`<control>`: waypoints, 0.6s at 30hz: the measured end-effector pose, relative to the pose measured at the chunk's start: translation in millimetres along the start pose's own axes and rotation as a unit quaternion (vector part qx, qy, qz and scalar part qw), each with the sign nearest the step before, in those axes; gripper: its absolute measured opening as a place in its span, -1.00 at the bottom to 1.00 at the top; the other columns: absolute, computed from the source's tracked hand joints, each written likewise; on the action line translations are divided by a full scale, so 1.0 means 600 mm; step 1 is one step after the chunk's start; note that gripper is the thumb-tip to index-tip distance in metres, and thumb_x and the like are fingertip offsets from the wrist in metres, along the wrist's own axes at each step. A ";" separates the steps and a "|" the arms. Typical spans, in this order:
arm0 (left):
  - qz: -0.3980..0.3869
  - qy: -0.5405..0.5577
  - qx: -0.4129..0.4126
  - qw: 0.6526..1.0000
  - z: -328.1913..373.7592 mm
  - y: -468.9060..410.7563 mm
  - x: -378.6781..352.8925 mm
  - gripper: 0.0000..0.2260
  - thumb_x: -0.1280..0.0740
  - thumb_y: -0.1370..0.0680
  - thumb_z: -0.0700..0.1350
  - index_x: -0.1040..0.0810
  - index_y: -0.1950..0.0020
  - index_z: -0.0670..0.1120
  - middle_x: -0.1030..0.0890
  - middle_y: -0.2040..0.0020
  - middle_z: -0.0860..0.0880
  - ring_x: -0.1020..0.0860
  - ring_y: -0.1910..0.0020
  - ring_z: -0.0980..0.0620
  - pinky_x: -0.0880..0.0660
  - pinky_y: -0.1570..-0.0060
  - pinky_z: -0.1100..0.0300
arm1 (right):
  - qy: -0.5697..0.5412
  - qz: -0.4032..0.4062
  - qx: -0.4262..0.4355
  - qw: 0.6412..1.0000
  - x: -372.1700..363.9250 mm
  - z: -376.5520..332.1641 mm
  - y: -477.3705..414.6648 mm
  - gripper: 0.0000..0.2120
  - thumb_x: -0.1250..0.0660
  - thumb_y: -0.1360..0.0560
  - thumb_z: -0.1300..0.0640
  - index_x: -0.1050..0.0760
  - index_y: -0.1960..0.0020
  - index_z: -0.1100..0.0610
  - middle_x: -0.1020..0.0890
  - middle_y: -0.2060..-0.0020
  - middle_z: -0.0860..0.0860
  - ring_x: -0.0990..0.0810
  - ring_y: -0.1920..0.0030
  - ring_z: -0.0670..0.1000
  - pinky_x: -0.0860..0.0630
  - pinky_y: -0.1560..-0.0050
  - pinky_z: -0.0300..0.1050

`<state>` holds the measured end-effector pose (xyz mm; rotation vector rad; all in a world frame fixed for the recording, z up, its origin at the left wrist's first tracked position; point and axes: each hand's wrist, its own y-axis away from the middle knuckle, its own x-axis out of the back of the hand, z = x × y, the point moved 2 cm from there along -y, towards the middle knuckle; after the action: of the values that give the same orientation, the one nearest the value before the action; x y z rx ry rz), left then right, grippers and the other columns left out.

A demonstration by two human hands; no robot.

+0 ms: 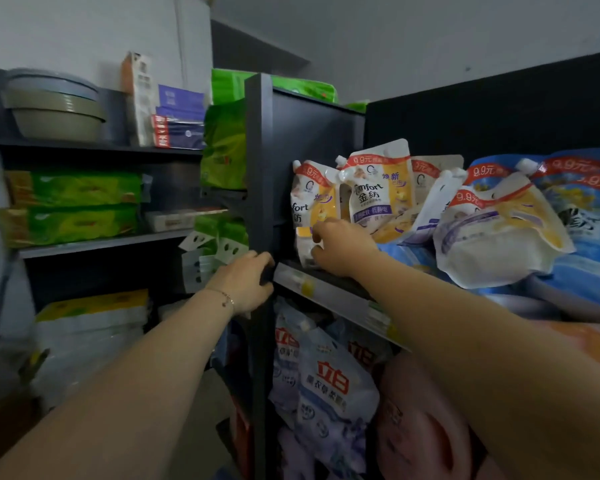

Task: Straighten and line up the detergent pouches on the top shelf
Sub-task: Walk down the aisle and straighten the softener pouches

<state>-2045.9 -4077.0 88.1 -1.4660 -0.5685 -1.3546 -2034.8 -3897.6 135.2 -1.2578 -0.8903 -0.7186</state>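
Gripping the post: the left hand (246,278) has its fingers wrapped round the dark upright post (258,161) at the level of the shelf lip. This braces the reach well, and I judge it best kept there while the other hand works.
Leftmost pouch: the leftmost pouch (307,206) stands at the left end of the top shelf (329,289), close to the side panel, its face turned a little off the front.
Right hand: the right hand (340,244) holds that pouch low down, fingers curled over its lower front and the thumb beneath. A low hold suits sliding the base. To square the face, turn the base and let the soft top follow rather than pulling at the spout.
Second pouch: the second pouch (378,192) stands upright and faces forward just beside the first, so take it as the line to match.
Leaning pouch: the leaning pouch (437,202) sits tilted among its neighbours and will probably slip if they are nudged.
Slumped pouch: the slumped pouch (499,237) sags over the blue pouches (586,202) further right. It will want room cleared before it can be stood up.
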 end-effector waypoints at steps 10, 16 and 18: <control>0.023 0.022 -0.127 0.991 -0.005 -0.164 -0.007 -0.47 -0.30 -0.52 0.07 -0.24 -0.44 0.02 -0.36 -0.34 -0.04 -0.37 -0.31 -0.08 -0.38 -0.20 -0.07 | 0.045 -0.033 -0.100 0.993 -0.018 0.024 -0.092 -0.73 -0.18 -0.56 -0.02 -0.49 -0.12 0.12 -0.53 -0.07 0.08 -0.53 0.00 0.13 -0.44 0.07 -0.02; 0.056 -0.005 -0.161 0.985 0.029 -0.201 -0.016 -0.38 -0.28 -0.47 0.28 -0.24 -0.43 0.02 -0.35 -0.38 0.00 -0.31 -0.35 -0.05 -0.24 -0.24 -0.11 | 0.064 -0.047 -0.164 0.983 0.007 0.055 -0.080 -0.80 -0.22 -0.52 0.04 -0.49 -0.07 0.10 -0.53 0.00 0.04 -0.53 0.06 0.09 -0.50 0.09 -0.03; 0.071 0.002 -0.170 0.983 0.042 -0.210 -0.019 -0.46 -0.25 -0.50 0.26 -0.30 -0.38 0.02 -0.38 -0.36 0.02 -0.31 -0.35 -0.04 -0.21 -0.25 -0.12 | 0.072 -0.047 -0.191 0.978 0.018 0.066 -0.074 -0.84 -0.21 -0.51 0.06 -0.48 -0.03 0.08 -0.54 0.02 0.05 -0.52 0.08 0.08 -0.54 0.04 0.00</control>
<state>-2145.6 -4004.6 126.0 -1.7415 -0.2307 -1.3877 -2073.8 -3866.3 169.0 -1.4860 -0.7164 -1.0802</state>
